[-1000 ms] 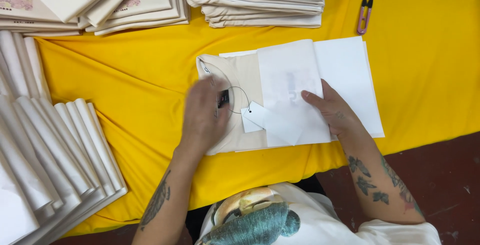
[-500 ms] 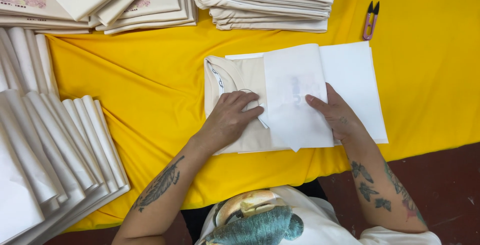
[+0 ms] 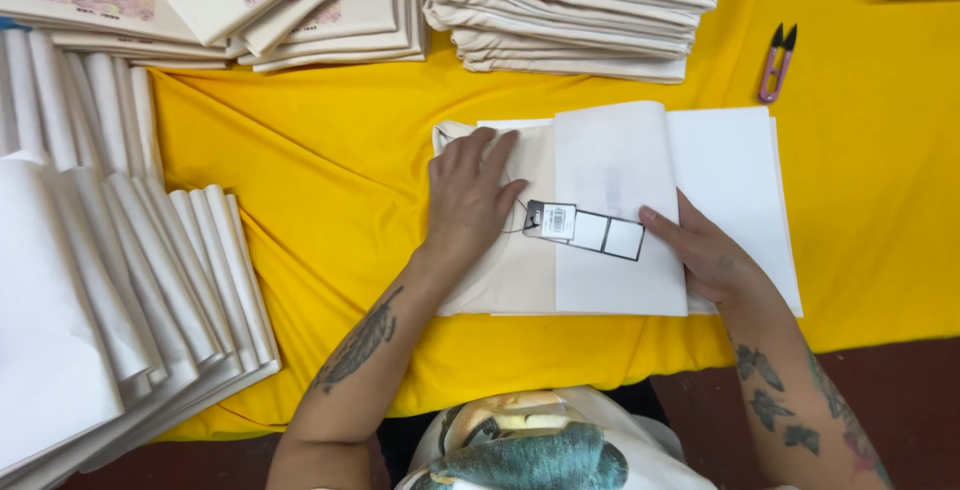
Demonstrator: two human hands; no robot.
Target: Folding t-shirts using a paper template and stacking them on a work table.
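Cloth is what we have under our hands: a folded cream garment (image 3: 500,250) lies flat on the yellow table (image 3: 330,180), with a thin white paper sheet (image 3: 620,220) folded over its right part. Our left hand (image 3: 470,195) rests open and flat on the garment, fingers spread, gripping nothing. Our right hand (image 3: 705,250) also lies open, its fingertips pressing the sheet at its right edge. A small hang tag (image 3: 585,230) on a thin string lies between the two hands.

We judge the garment soft, light and limp; it will sag if taken at one corner, so it is better held at both folded edges. The sheet looks thin and easy to crease, and it may slide on the cloth. Small snips (image 3: 777,62) lie well apart, at the upper right.
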